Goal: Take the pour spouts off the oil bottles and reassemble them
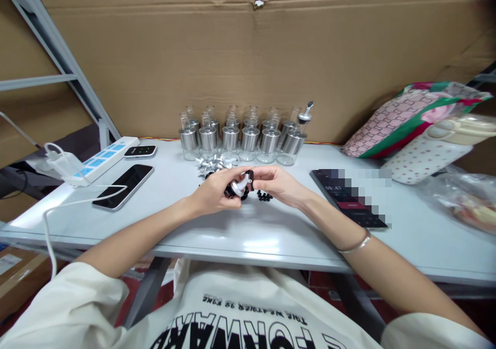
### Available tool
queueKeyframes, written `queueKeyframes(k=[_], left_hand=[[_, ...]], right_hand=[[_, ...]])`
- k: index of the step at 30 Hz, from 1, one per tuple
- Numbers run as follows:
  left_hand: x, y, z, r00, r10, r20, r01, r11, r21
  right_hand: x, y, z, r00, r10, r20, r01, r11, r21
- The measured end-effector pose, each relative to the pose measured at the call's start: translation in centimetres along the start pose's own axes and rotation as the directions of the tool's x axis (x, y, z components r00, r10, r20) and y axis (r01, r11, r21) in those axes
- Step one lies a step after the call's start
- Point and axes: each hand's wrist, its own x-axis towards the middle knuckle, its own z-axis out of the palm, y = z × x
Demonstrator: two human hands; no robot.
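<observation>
Closed around a silver pour spout [239, 186] with a black base, my left hand [215, 190] is over the middle of the table. Beside it, my right hand [273, 182] pinches a small black cap [250, 180] at the spout's tip. Behind my hands lies a pile of silver spout parts [214, 164]. A cluster of small black pieces [265, 196] rests under my right hand. Two rows of glass bottles with metal sleeves [230, 138] stand further back. The rightmost front bottle [293, 143] has a spout [306, 112] fitted in its neck.
On the left are a power strip [112, 155] with a plugged charger, a phone [126, 186] and a small dark device [140, 151]. To the right lie another phone [341, 194], a patterned bag [391, 116], a dotted bottle [426, 150] and a clear plastic bag [465, 194]. Cardboard [217, 49] walls the back.
</observation>
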Motion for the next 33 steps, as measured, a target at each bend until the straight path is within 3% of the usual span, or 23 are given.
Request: queueKeyframes(k=[10, 16, 23, 28, 33], left_hand=[[0.04, 0.13, 0.04, 0.999, 0.029, 0.015, -0.029, 0.999, -0.030], [0.08, 0.35, -0.09, 0.998, -0.028, 0.058, 0.030, 0.999, -0.032], [0.13, 0.22, -0.09, 0.996, -0.017, 0.084, 0.011, 0.997, 0.073], [0.07, 0.11, -0.07, 0.995, 0.005, 0.100, -0.011, 0.998, 0.057], [0.09, 0.08, -0.21, 0.991, -0.049, 0.123, 0.046, 0.998, 0.032]], right_hand=[[0.04, 0.13, 0.02, 1.000, 0.014, -0.016, -0.014, 1.000, -0.002], [-0.10, -0.21, 0.40, 0.999, 0.010, -0.031, -0.010, 1.000, -0.002], [-0.15, -0.53, 0.57, 1.000, 0.005, -0.017, -0.005, 1.000, -0.009], [-0.18, -0.37, 0.47, 1.000, -0.019, -0.003, 0.019, 0.999, -0.040], [-0.18, -0.20, 0.43, 0.998, -0.061, -0.006, 0.060, 0.993, -0.103]])
